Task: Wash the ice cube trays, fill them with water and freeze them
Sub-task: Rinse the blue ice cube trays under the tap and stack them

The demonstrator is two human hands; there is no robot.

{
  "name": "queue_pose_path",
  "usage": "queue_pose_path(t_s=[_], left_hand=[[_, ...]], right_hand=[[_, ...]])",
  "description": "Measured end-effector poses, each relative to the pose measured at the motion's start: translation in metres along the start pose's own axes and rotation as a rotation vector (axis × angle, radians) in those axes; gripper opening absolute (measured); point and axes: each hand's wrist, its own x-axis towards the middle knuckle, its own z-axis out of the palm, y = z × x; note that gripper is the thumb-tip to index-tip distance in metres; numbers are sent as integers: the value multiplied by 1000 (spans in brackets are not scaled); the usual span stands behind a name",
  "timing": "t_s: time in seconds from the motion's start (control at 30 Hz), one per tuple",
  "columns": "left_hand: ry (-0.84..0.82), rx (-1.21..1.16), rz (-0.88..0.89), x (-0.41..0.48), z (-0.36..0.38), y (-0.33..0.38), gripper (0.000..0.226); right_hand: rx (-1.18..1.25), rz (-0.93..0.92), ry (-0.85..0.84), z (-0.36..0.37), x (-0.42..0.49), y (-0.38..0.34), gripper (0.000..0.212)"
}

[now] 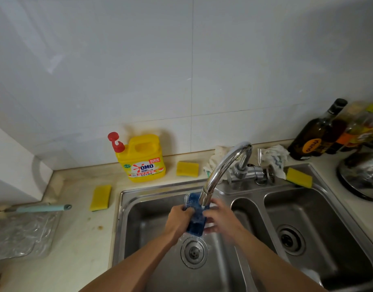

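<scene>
Two hands are gripping one blue ice cube tray (pixel 197 220) over the left sink basin (pixel 151 228), under the faucet spout (pixel 221 167): my left hand (pixel 178 222) is curling its fingers round the tray's left edge, and my right hand (pixel 218 219) is wrapping its fingers round the right edge.

A single dark blue ice cube tray (pixel 196 219) sits just below the centre of the frame, held above the left basin (pixel 143 220) of the sink, directly beneath the mouth of the faucet spout (pixel 205 197). It is long and narrow, running lengthwise away from the viewer with its far end tucked behind the spout and its near end lower. The hands hold it from both sides, the left hand (pixel 179 221) gripping its left edge and the right hand (pixel 218 220) its right edge; its cells are too blurred to make out.
</scene>
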Motion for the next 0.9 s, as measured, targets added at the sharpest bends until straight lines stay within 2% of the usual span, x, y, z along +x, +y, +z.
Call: queue_pose_path(t_s=[0.1, 0.23, 0.3, 0.4, 0.53, 0.6, 0.67, 0.8, 0.9], left_hand=[[-80, 62, 35, -3, 1, 2, 19], [-120, 66, 69, -6, 4, 4, 18], [-140, 10, 46, -6, 6, 3, 16], [-154, -113, 9, -9, 7, 4, 16], [-217, -253, -4, -12, 5, 1, 36], [-209, -244, 23, -10, 6, -1, 40], [-155, -196, 64, -7, 6, -3, 34], [-57, -103, 73, 0, -1, -9, 38], [37, -68, 39, 4, -5, -10, 28]], right_hand=[[-224, -87, 23, 1, 0, 0, 49], [-425, -180, 126, 7, -1, 1, 21], [-454, -177, 159, 7, 1, 2, 23], [-426, -148, 150, 4, 4, 5, 31], [-366, -156, 192, 2, 9, 3, 17], [-308, -118, 222, 2, 9, 3, 28], [-288, -99, 183, 4, 10, 1, 36], [-208, -40, 102, 2, 13, -1, 28], [-167, -10, 123, 0, 13, -1, 20]])
